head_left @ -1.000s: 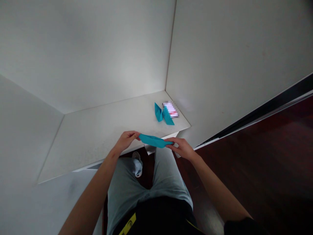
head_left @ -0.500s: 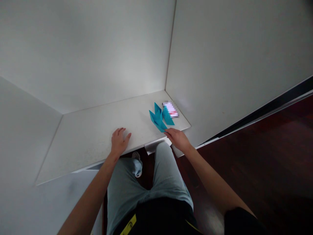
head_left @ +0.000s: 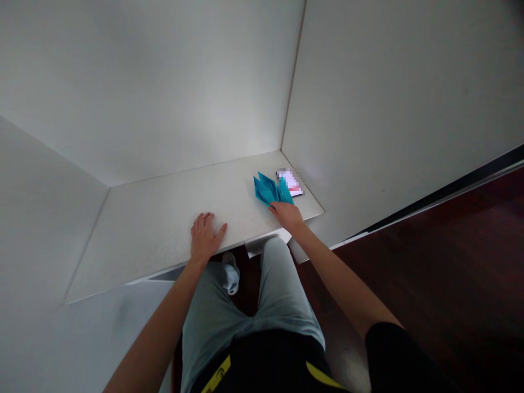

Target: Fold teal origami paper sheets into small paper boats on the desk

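— Looking down through the head camera, we see both our hands at the white counter (head_left: 164, 229). What differs from a second ago?

— A second ago we hold one folded teal piece between both hands, in the air over the counter's near edge. Now it lies on the counter against the other one. Together the teal paper pieces (head_left: 268, 189) sit near the far right corner, at about one o'clock from us.

— And the left hand (head_left: 207, 237)?

— It holds nothing now. It lies flat on the counter's near edge, palm down and fingers spread. The paper is well apart from it, at two o'clock.

— The right hand (head_left: 287, 214)?

— It goes in with the paper. Its fingertips touch the near end of the teal pieces, at their five o'clock. We cannot tell whether they pinch the paper or only press on it, because the hand itself hides the contact.

— What lies beside the paper?

— A small blurred card (head_left: 291, 183) lies at its two o'clock, touching it or just beside it. The card is close to the right wall (head_left: 388, 109).

— What do we make of the change?

— We judge that the carrying is over. The piece rests on the counter beside its fellow, and only our right hand is in contact with it.
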Motion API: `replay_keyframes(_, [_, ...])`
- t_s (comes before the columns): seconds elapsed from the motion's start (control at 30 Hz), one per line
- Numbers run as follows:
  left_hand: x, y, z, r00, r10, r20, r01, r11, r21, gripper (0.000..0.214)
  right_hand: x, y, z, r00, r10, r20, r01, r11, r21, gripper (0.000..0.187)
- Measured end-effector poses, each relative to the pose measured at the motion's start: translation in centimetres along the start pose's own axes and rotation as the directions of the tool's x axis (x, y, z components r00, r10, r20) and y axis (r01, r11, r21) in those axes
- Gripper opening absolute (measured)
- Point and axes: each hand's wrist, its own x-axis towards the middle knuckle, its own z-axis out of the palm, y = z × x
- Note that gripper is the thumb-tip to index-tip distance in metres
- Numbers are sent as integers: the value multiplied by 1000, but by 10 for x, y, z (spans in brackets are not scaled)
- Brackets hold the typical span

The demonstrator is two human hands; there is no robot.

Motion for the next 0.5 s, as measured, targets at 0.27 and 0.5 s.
replay_keyframes(0.27, [0,2,-2,1000,13,-15,-14,999,-48,60,-27,11,-5,989,18,-147,5,988,153,52])
replay_keyframes(0.5, [1,2,-1,1000,9,-16,-10,997,-74,59,-94,58,28,964,62,-260,61,895,443,35])
